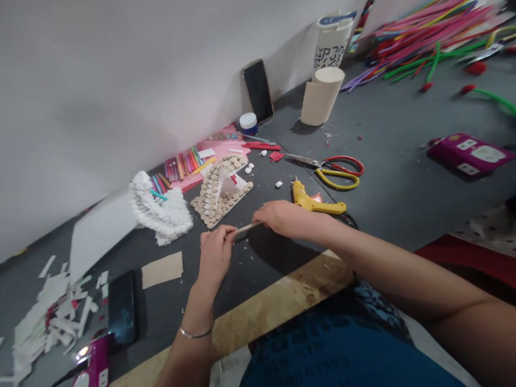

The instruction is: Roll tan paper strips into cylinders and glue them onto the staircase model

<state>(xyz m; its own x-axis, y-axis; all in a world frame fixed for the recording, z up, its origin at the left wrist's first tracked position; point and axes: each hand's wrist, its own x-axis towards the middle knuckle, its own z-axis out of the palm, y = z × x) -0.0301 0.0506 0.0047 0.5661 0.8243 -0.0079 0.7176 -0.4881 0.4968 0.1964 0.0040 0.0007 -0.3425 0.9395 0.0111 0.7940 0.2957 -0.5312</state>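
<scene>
**Item: thin pale strip [245, 229]**, held between your two hands, just above the dark grey surface [403, 177] and in front of the disc-covered shape [220, 191].

- **Left hand [215, 252]:** fingers curled in, thumb and fingertips pinched on the near end of the strip.
- **Right hand [278, 217]:** closed over the far end, knuckles up. How its fingertips sit beneath cannot be made out.
- **Handling, as judged:** light and flat, probably card or thin wood. It is likely stiff along its length but easy to crease or snap if you bend it hard. Grip it by the ends, as you do, with flat faces between the pads — the narrow edges offer little purchase.
- **Close by:** yellow glue gun [316, 201] just beyond your right hand, and red-and-yellow scissors [334, 169] past that. A white fringed piece [161, 212] lies left of the disc-covered shape, and a tan card rectangle [162, 269] left of your left hand.
- **Surface:** matt grey and level, scattered with small offcuts. White paper scraps [48, 312] are heaped at the far left, with a dark phone [122, 307] lying flat beside them. A wooden board [282, 306] runs under your forearms.
- **Room:** plain pale wall [100, 80] along the back, with a second phone [258, 90] leaning on it. Coloured sticks [181, 166] lie at its foot, near a beige cardboard roll [321, 97]. Bright pipe cleaners [423, 37] are piled at top right — and a magenta box [470, 153] sits well off to the right.
</scene>
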